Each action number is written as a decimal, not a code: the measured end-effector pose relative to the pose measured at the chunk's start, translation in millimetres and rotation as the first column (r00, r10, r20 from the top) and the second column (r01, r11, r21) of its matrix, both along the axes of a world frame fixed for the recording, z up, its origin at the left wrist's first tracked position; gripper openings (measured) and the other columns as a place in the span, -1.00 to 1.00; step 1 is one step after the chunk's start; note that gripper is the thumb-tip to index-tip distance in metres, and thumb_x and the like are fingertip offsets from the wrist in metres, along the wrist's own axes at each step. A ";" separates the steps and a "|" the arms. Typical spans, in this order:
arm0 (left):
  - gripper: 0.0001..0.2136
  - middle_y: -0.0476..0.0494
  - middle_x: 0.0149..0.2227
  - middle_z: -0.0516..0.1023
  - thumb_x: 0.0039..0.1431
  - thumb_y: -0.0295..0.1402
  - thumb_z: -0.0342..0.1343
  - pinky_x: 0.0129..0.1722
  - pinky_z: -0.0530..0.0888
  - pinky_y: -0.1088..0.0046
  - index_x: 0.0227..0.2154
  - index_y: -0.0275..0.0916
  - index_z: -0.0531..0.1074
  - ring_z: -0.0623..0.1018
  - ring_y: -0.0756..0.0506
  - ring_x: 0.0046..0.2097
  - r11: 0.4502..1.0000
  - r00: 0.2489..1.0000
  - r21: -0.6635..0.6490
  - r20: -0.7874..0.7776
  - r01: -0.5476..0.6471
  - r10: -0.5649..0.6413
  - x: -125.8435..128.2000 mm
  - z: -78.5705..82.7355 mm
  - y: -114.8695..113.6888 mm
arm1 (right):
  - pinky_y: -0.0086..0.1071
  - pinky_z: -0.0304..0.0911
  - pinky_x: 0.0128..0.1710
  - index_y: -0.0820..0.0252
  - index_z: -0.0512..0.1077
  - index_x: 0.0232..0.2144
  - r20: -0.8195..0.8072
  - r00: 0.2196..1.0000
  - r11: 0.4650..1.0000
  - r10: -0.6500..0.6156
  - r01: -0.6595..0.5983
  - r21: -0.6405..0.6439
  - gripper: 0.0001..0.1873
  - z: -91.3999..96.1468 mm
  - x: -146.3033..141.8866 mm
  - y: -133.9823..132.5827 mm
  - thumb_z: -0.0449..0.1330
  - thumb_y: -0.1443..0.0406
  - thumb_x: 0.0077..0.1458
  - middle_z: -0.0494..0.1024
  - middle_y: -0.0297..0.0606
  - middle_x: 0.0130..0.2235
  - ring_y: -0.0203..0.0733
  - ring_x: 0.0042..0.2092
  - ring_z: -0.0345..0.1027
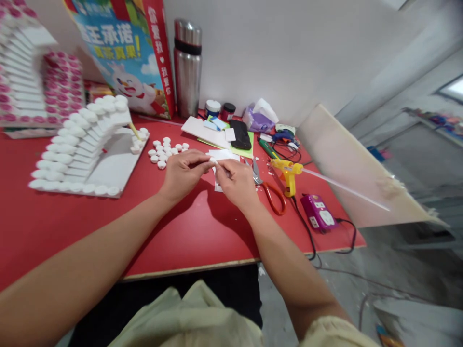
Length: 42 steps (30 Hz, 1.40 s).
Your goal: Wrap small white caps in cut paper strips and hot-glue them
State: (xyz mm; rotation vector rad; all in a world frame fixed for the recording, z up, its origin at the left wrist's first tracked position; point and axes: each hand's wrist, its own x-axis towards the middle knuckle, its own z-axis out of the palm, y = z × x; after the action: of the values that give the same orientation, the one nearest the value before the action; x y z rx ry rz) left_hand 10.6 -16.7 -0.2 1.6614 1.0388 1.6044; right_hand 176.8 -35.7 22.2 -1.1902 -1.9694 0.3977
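My left hand (184, 172) and my right hand (237, 180) meet over the red table (72, 221), both with fingers pinched together on a small white piece (214, 162). Under them lie flat white foam pieces (221, 155). A cluster of small white round caps (164, 150) lies just left of my left hand. A white stepped model (90, 149) edged with the same caps stands further left.
Red-handled scissors (269, 193) and a yellow glue gun (287, 173) with a glue stick lie right of my right hand, then a purple socket (318, 212) with cable. At the back stand a steel flask (187, 67), a printed box (126, 53), small jars, and a pink stepped model (32, 72).
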 end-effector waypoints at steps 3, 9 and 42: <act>-0.92 -0.09 -0.43 0.64 0.13 -0.34 0.35 -0.28 0.50 0.36 -0.45 -0.18 0.68 0.57 -0.09 -0.34 1.000 0.999 0.009 -0.045 -0.012 0.013 0.0 2.8 -2.1 | -0.34 0.21 -0.26 0.15 0.53 -0.36 -0.022 1.000 0.997 0.010 -0.011 -0.074 -0.72 2.4 -0.2 -1.6 0.08 0.27 0.36 0.51 -0.27 -0.45 -0.17 -0.30 0.39; -0.88 -0.10 -0.38 0.66 0.18 -0.32 0.31 -0.25 0.50 0.31 -0.45 -0.15 0.67 0.57 -0.11 -0.31 0.997 0.985 0.053 -0.160 -0.056 0.064 0.8 -0.6 -4.6 | -0.33 0.21 -0.23 0.14 0.52 -0.38 -0.019 1.000 0.995 -0.003 0.001 -0.103 -0.70 0.9 -0.2 0.8 0.09 0.25 0.38 0.52 -0.28 -0.45 -0.16 -0.29 0.41; -0.82 -0.12 -0.35 0.63 0.25 -0.33 0.19 -0.20 0.47 0.36 -0.32 -0.19 0.70 0.56 -0.08 -0.29 0.989 0.966 -0.041 -0.212 0.145 -0.150 -5.2 -3.9 4.9 | -0.39 0.22 -0.44 0.16 0.48 -0.42 -0.228 0.973 0.927 0.030 -0.112 -0.359 -0.71 -12.5 12.5 16.1 0.16 0.16 0.30 0.49 -0.37 -0.50 -0.30 -0.54 0.35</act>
State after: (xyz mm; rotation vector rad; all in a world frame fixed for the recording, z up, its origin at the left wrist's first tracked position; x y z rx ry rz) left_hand 5.4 -11.8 -4.0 1.8799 1.0077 1.3338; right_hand 189.3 -19.6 9.8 -1.2435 -1.7950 0.9335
